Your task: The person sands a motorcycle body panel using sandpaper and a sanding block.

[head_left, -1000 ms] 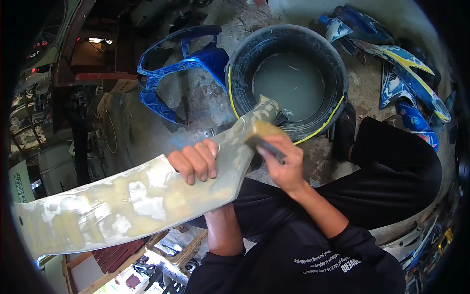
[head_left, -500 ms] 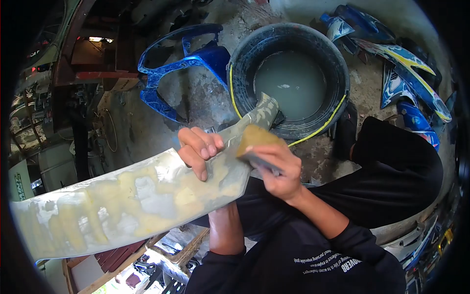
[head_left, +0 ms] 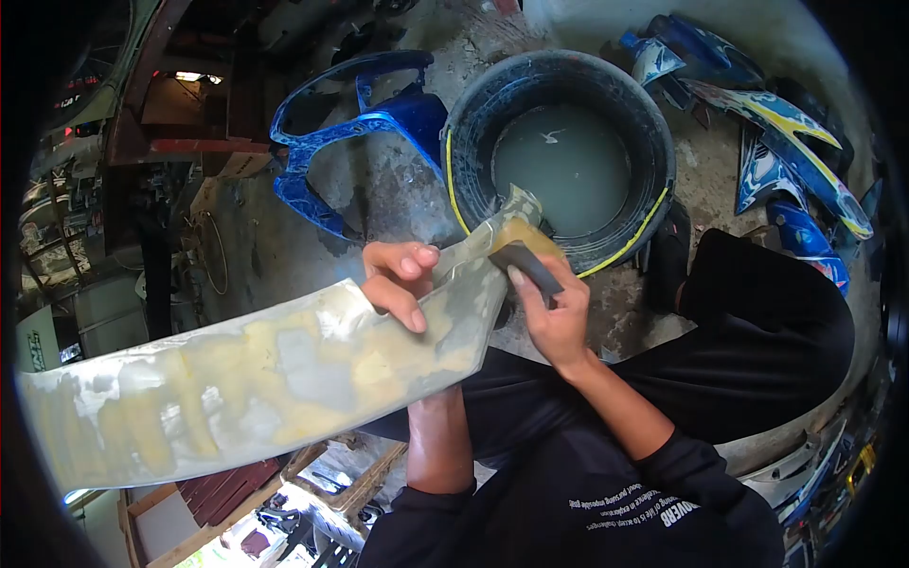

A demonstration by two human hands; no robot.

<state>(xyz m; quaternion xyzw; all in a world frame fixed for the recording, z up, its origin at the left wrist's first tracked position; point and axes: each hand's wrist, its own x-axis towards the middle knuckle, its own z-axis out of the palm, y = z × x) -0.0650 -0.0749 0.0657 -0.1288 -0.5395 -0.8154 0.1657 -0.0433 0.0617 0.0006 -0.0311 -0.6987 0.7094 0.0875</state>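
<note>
A long, pale grey panel [head_left: 303, 364] with yellowish filler-like patches lies slanted across my front, wide at the left and narrowing toward the bucket. My left hand [head_left: 402, 284] grips it around its upper edge, the thumb on the top face and the forearm passing beneath. In my right hand [head_left: 559, 317] is a piece of sandpaper [head_left: 527, 265], dark grey on one side and yellow-brown on the other, pressed against the narrow part of the panel. The panel's narrow tip reaches over the rim of a black bucket [head_left: 454, 204] of cloudy water.
A blue fairing frame [head_left: 369, 123] stands on the concrete floor left of the bucket. Several blue, white and yellow fairing pieces [head_left: 805, 151] lie at the right. My bent leg [head_left: 757, 331] in black trousers is at the right. Wooden framing [head_left: 369, 478] shows at the lower left.
My right hand has moved with the sandpaper up and slightly right along the narrow part. My left hand and the panel have shifted a little right, and its fingers have lifted somewhat.
</note>
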